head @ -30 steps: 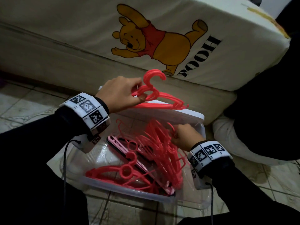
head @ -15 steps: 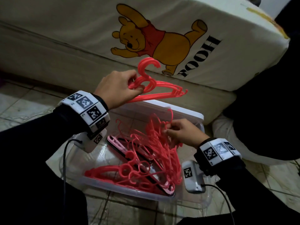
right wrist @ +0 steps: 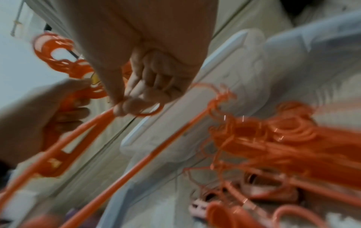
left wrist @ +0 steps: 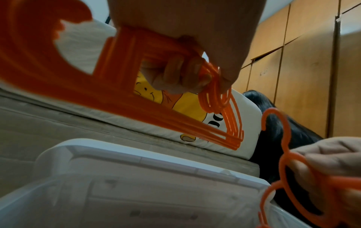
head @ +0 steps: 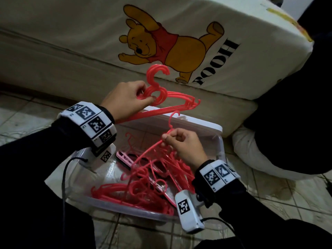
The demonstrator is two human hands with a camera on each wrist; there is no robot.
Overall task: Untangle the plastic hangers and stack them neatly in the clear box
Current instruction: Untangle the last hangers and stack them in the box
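Above the box (head: pixel 220 150), left hand (head: pixel 124 101) grips the aligned bundle (head: pixel 172 103) at the necks; right hand (head: pixel 181 146) pinches one hanger (head: pixel 170 123) half out of the tangle (head: pixel 143 180). Lift straight, wiggle hook free, then nest it onto the bundle.

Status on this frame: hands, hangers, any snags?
Left hand grips aligned hanger stack. Right hand pinches single hanger, lifted over clear box. Tangled pile below.

I could read only one word: "POOH", in black capitals on the cream mattress cover (head: pixel 233 33), beside its printed bear (head: pixel 161 45). My wristbands (head: pixel 89 121) carried only square black-and-white code markers.
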